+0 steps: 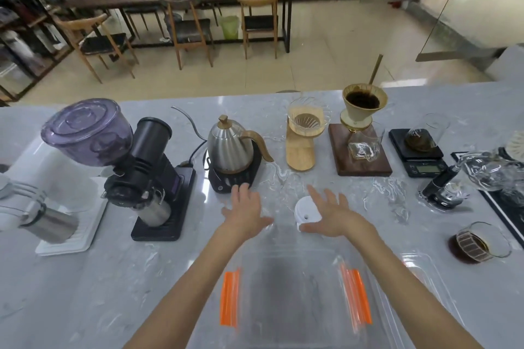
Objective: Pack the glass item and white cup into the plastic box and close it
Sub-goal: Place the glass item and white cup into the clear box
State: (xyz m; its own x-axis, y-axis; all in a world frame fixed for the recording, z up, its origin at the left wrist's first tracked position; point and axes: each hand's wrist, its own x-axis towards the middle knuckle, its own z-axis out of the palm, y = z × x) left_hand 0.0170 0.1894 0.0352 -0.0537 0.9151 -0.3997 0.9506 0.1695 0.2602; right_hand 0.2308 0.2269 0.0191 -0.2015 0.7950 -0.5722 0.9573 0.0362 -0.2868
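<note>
A clear plastic box (pixel 295 329) with orange clips on both sides stands open at the near edge of the marble counter, under my forearms. Its clear lid (pixel 431 278) lies just to its right. A white cup (pixel 304 211) lies beyond the box, between my hands. My right hand (pixel 330 215) is spread with its palm touching the cup's right side. My left hand (pixel 246 211) is spread flat over the counter left of the cup, holding nothing. A glass dripper (pixel 307 119) sits on a wooden stand further back.
Along the back stand a white grinder (pixel 56 167), a black grinder (pixel 153 173), a steel kettle (pixel 231 150) on its base, a filled pour-over stand (pixel 361 133), a scale (pixel 418 153) and glassware at the right. A glass of coffee (pixel 479 242) sits near the lid.
</note>
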